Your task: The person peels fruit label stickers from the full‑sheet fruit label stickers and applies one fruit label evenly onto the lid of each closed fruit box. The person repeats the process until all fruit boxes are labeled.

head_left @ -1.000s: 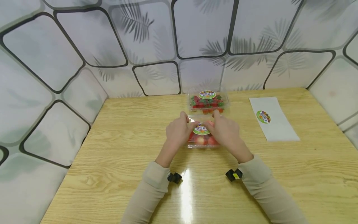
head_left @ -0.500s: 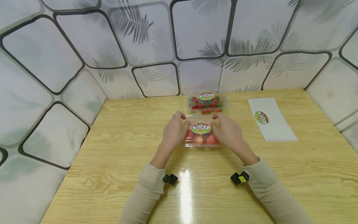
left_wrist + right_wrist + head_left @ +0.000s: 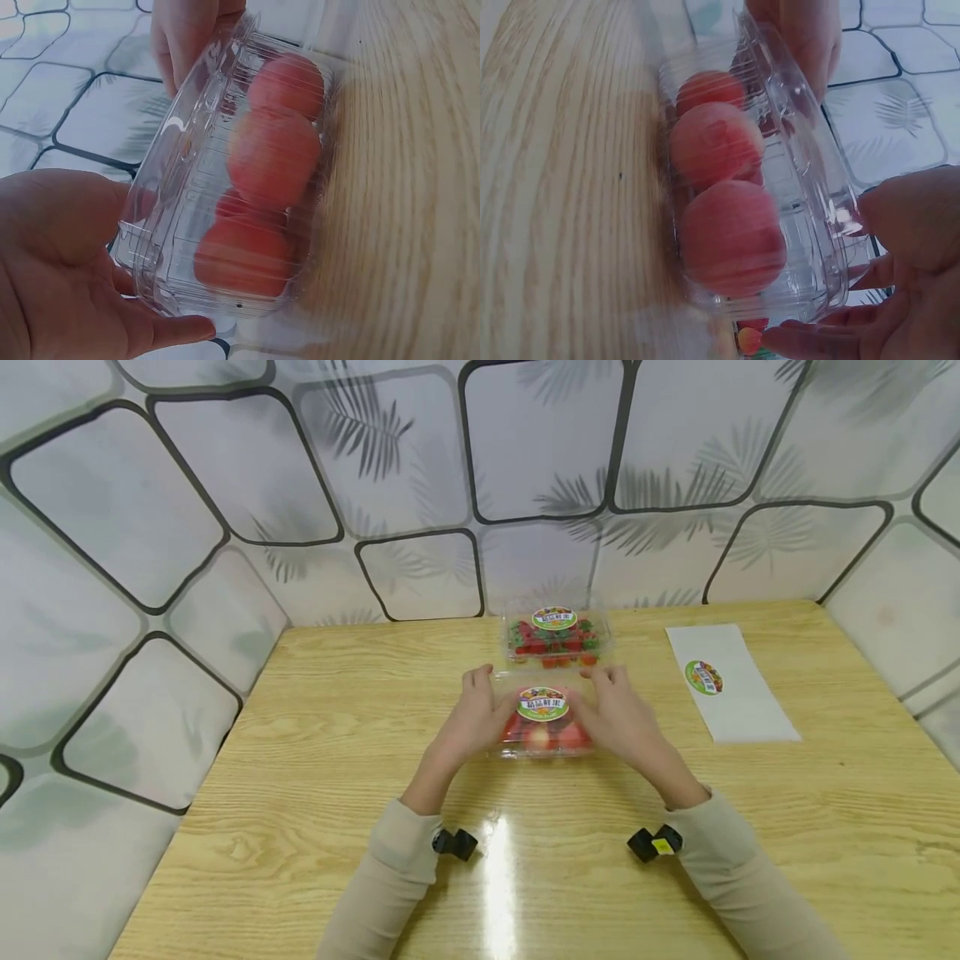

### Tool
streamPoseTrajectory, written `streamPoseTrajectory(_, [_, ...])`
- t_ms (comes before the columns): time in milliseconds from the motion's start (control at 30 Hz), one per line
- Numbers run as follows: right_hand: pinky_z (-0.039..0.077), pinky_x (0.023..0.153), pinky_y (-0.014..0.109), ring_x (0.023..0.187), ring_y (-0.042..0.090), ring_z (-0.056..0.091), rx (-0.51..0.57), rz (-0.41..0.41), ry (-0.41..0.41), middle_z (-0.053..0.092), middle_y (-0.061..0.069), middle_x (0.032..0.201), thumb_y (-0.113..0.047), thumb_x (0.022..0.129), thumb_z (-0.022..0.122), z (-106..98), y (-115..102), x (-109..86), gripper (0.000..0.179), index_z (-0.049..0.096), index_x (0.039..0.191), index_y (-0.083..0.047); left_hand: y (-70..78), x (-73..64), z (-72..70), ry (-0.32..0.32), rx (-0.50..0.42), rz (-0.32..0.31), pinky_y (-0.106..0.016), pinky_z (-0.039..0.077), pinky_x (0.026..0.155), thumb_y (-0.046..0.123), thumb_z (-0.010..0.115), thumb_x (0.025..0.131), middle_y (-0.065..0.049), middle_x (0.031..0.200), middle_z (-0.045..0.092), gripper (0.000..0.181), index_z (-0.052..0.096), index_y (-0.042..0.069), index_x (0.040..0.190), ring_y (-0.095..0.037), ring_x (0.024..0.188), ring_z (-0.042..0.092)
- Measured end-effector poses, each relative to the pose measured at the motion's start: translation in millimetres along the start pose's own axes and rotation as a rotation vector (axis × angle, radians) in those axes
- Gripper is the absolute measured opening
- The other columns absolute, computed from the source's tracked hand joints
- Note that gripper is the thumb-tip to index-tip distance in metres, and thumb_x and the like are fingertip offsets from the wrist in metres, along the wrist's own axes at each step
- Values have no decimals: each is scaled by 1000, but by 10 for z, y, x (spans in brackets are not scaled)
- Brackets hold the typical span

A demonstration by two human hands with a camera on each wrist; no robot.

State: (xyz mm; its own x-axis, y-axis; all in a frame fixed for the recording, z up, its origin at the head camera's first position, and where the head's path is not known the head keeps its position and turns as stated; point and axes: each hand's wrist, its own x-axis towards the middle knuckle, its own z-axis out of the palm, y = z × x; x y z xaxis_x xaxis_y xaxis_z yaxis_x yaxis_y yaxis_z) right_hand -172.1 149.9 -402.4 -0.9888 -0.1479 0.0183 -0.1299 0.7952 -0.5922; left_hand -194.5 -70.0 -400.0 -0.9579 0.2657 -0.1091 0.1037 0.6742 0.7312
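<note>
A clear plastic fruit box [image 3: 546,747] with several round red fruits [image 3: 274,156] stands on the table in front of me. Its lid carries an oval label [image 3: 543,703]. My left hand [image 3: 476,717] holds the box's left end, thumb over the lid and fingers at the side. At the other end my right hand [image 3: 624,718] does likewise, its thumb on the lid edge and its fingers [image 3: 810,341] along the side wall. Just behind it sits a second clear box of strawberries [image 3: 558,639], touched by neither hand.
A white sheet [image 3: 738,693] with one oval sticker [image 3: 703,677] lies at the right on the wooden table [image 3: 337,710]. Patterned walls [image 3: 405,452] rise behind the table and at its left and right.
Both thumbs have drawn apart from the middle of the label towards the box's ends, so the label shows more fully. The hands have spread outward slightly. The boxes stay about where they were.
</note>
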Motion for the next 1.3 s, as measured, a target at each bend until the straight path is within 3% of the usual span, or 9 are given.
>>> streamPoseTrajectory(433, [22, 112, 67, 145, 53, 12, 151, -83, -222, -2, 35, 159, -49, 85, 75, -59, 84, -52, 112, 6, 157, 3, -153, -4, -37, -144, -161, 53, -51, 36, 111, 37, 58, 97, -25, 160, -7, 94, -5, 3, 158, -39, 138, 37])
streamPoseTrajectory(633, [20, 111, 70, 145, 56, 2, 123, -82, -267, -2, 38, 157, -46, 75, 85, -82, 86, -73, 125, 3, 158, 1, -163, -18, -74, -150, -132, 50, -53, 34, 111, 41, 61, 96, -33, 156, 15, 97, -3, 5, 159, -40, 140, 33])
streamPoseTrajectory(733, [19, 111, 70, 146, 54, 0, 115, -95, -274, 4, 36, 159, -42, 73, 88, -89, 85, -72, 127, 4, 157, 3, -185, -19, -119, -193, -135, 72, -43, 49, 92, 41, 63, 95, -29, 119, 55, 100, -5, 6, 159, -29, 104, 58])
streamPoseTrajectory(833, [22, 110, 69, 146, 54, -1, 126, -97, -298, 2, 35, 159, -34, 71, 91, -96, 88, -78, 130, 1, 157, 2, -231, -17, -178, -269, -167, 106, -31, 46, 67, 36, 70, 92, -16, 85, 56, 108, -10, 9, 158, -15, 67, 47])
streamPoseTrajectory(933, [26, 108, 69, 146, 54, -2, 148, -83, -326, -5, 36, 158, -26, 69, 92, -101, 95, -87, 133, -2, 158, 0, -281, -17, -230, -357, -194, 133, -27, 37, 57, 29, 77, 87, -9, 74, 50, 119, -18, 12, 157, -13, 60, 41])
streamPoseTrajectory(1033, [28, 108, 69, 146, 53, -4, 166, -75, -332, -7, 36, 158, -21, 69, 92, -103, 95, -93, 133, -4, 158, 0, -297, -26, -262, -415, -172, 138, -33, 49, 87, 26, 83, 82, -20, 121, 57, 130, -25, 15, 154, -23, 106, 58])
streamPoseTrajectory(1100, [25, 109, 69, 146, 52, -5, 172, -76, -325, -6, 35, 159, -19, 68, 92, -103, 91, -94, 132, -3, 157, 0, -292, -32, -269, -429, -139, 141, -43, 34, 113, 27, 85, 80, -20, 160, 22, 134, -27, 16, 153, -30, 145, 28])
streamPoseTrajectory(1167, [21, 110, 69, 147, 52, -6, 174, -80, -315, -4, 33, 160, -19, 67, 93, -96, 92, -91, 132, -2, 157, 1, -283, -35, -266, -429, -109, 136, -47, 8, 122, 28, 86, 79, -10, 163, -21, 136, -28, 16, 153, -30, 150, -14])
streamPoseTrajectory(1300, [14, 114, 67, 148, 49, -7, 179, -76, -297, -1, 33, 160, -16, 65, 93, -74, 103, -76, 135, -4, 157, 1, -280, -32, -257, -432, -94, 121, -49, 7, 122, 29, 86, 79, -9, 163, -21, 136, -29, 17, 152, -34, 150, -15])
